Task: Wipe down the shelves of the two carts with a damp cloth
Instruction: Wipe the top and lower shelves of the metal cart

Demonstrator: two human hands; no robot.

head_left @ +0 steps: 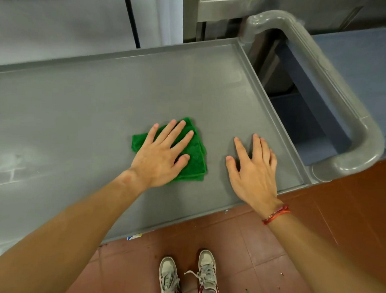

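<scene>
A grey plastic cart's top shelf (101,102) fills most of the view, with a low raised rim. A folded green cloth (196,153) lies on it right of centre. My left hand (160,156) lies flat on the cloth with its fingers spread and straight, pressing it to the shelf. My right hand (253,169) rests flat on the bare shelf just right of the cloth, fingers straight, holding nothing. A red band circles my right wrist.
The cart's thick grey handle (336,86) loops off the right end. A second blue-grey surface (368,65) lies beyond it. A steel unit (238,6) stands behind. Red floor tiles (294,239) and my shoes are below the near rim.
</scene>
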